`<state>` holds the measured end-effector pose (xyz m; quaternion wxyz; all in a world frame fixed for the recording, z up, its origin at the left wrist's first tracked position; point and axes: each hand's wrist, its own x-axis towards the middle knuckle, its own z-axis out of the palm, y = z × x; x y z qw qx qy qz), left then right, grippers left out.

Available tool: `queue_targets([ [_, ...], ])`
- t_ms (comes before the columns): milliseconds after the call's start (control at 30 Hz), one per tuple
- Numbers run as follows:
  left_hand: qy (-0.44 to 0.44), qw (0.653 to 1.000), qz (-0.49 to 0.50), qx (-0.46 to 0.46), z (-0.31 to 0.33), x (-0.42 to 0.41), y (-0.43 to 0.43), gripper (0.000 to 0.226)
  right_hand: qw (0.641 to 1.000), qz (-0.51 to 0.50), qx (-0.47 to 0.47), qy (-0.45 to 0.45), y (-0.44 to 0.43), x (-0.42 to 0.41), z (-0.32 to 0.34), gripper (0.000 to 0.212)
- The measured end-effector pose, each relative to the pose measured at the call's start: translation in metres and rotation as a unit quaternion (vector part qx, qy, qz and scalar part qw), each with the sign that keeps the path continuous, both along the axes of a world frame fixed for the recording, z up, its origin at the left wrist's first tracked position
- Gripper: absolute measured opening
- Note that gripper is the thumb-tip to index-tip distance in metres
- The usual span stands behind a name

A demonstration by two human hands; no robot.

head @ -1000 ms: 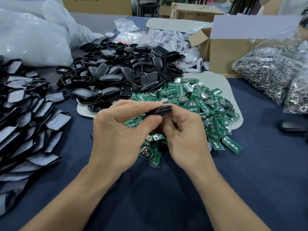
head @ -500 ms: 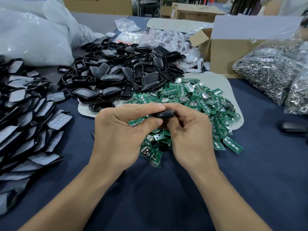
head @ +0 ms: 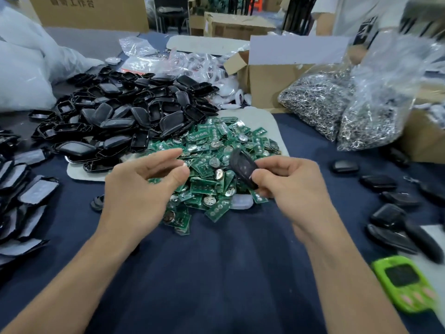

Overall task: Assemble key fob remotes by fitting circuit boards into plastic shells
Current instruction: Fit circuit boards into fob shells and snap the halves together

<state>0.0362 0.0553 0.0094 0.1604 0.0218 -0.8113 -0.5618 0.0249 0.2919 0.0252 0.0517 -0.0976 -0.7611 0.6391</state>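
Observation:
My right hand [head: 291, 182] pinches a black key fob [head: 242, 167] between thumb and fingers, held above the heap of green circuit boards [head: 212, 160]. My left hand [head: 142, 186] hovers to the left of the fob with loosely curled fingers and holds nothing. A big pile of black plastic shells [head: 125, 116] lies behind the boards on the left. Several closed black fobs [head: 390, 213] lie on the dark blue cloth at the right.
Flat black shell parts [head: 21, 196] crowd the left edge. Clear bags of metal key rings [head: 337, 109] and a cardboard box [head: 272, 75] stand at the back right. A green device [head: 407, 283] lies at the near right. White bags [head: 21, 68] fill the back left.
Both hands were pressing the fob together; now my left hand has let go and drawn left, while my right hand carries the fob to the right. The view has swung right.

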Motion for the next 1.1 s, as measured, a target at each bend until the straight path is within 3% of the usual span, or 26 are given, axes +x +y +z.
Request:
queue_targets([
  [67,0.004,0.998,0.009,-0.061,0.003,0.002,0.001,0.032,0.992,-0.116,-0.058,-0.01,0.024,0.012,-0.005,0.013],
  [167,-0.011,0.993,0.004,-0.118,0.001,0.005,0.006,0.03,0.931,-0.232,-0.282,-0.016,0.038,0.024,-0.012,0.003],
  [233,-0.013,0.988,-0.004,-0.155,-0.003,0.006,0.011,0.029,0.895,-0.243,-0.373,-0.032,0.033,0.03,-0.018,0.005],
  [300,-0.012,0.983,-0.004,-0.185,-0.006,0.006,0.014,0.031,0.899,-0.221,-0.374,-0.054,0.022,0.036,-0.023,0.008],
  [400,-0.007,0.973,0.007,-0.229,-0.005,0.005,0.017,0.035,0.951,-0.164,-0.255,-0.056,-0.001,0.039,-0.024,0.021],
  [467,-0.024,0.963,0.011,-0.268,-0.007,0.003,0.015,0.043,0.988,-0.142,-0.061,-0.019,-0.018,0.039,-0.023,0.029],
  [533,-0.069,0.947,0.003,-0.314,-0.009,-0.001,0.012,0.058,0.987,-0.116,0.101,0.056,-0.037,0.037,-0.019,0.028],
  [633,-0.066,0.934,-0.036,-0.35,-0.014,-0.004,0.008,0.059,0.967,-0.026,0.22,0.126,-0.065,0.025,-0.019,0.04],
  [733,-0.029,0.936,-0.053,-0.347,-0.018,-0.01,0.002,0.046,0.946,0.085,0.286,0.123,-0.093,0.007,-0.026,0.056],
  [933,-0.023,0.954,0.029,-0.297,-0.021,-0.027,-0.021,0.048,0.858,0.151,0.467,0.152,-0.129,-0.026,-0.036,0.047],
  [1000,-0.043,0.956,0.069,-0.281,-0.021,-0.034,-0.031,0.047,0.856,0.169,0.465,0.151,-0.133,-0.035,-0.033,0.048],
  [1100,-0.081,0.953,0.106,-0.274,-0.021,-0.046,-0.047,0.059,0.887,0.197,0.399,0.121,-0.129,-0.045,-0.03,0.051],
])
